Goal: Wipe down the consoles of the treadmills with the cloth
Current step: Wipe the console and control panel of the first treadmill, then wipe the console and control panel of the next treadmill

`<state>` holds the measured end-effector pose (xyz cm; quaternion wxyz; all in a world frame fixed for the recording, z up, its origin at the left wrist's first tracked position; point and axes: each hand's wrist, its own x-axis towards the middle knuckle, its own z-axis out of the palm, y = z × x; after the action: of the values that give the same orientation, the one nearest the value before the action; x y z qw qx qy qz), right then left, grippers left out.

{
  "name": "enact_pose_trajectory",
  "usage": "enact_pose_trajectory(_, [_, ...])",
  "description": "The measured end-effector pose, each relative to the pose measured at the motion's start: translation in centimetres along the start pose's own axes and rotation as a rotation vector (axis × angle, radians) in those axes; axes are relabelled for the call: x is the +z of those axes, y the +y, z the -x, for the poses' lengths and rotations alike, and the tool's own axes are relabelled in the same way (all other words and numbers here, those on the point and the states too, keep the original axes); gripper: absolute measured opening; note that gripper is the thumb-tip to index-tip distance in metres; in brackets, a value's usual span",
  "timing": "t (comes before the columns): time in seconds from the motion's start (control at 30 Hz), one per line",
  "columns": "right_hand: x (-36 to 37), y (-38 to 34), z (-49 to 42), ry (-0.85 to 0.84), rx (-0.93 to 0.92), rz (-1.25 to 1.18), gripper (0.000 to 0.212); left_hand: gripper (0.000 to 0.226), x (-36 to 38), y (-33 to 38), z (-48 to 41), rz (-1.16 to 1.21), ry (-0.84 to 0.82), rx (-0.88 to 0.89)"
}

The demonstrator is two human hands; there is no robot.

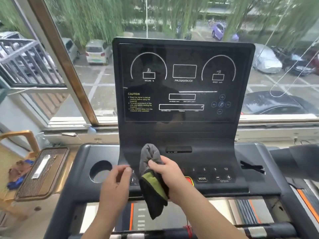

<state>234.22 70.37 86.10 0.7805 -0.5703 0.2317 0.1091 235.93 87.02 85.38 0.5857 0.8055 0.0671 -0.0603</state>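
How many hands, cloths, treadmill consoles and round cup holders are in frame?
hands: 2, left hand and right hand
cloth: 1
treadmill console: 1
round cup holder: 1
total: 5

Bright daylight through the window [172, 23] backlights the scene; display panel [181, 83] shows reflections; motion blur top, wide-angle bending at edges.
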Motion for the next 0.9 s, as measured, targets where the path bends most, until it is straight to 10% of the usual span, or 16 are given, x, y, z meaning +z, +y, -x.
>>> enact_pose_trajectory(0.23, [-2.7,-2.4,5.6,0.101,-0.042,-0.342,0.033,0.064,4.5,2.9,0.9,0.45,-0.481,-0.341])
enact_pose_trajectory(0.47, [-8.2,-1.0,14.0,0.247,-0.161,-0.508,0.047,0.062,8.7,7.2,7.2,0.94,-1.202,-0.647])
enact_pose_trajectory(0.9, [-21.5,8.8,36.7,0.688,-0.124,-0.307,0.03,0.032,18.7,9.5,29.0,0.241,-1.276,-0.463])
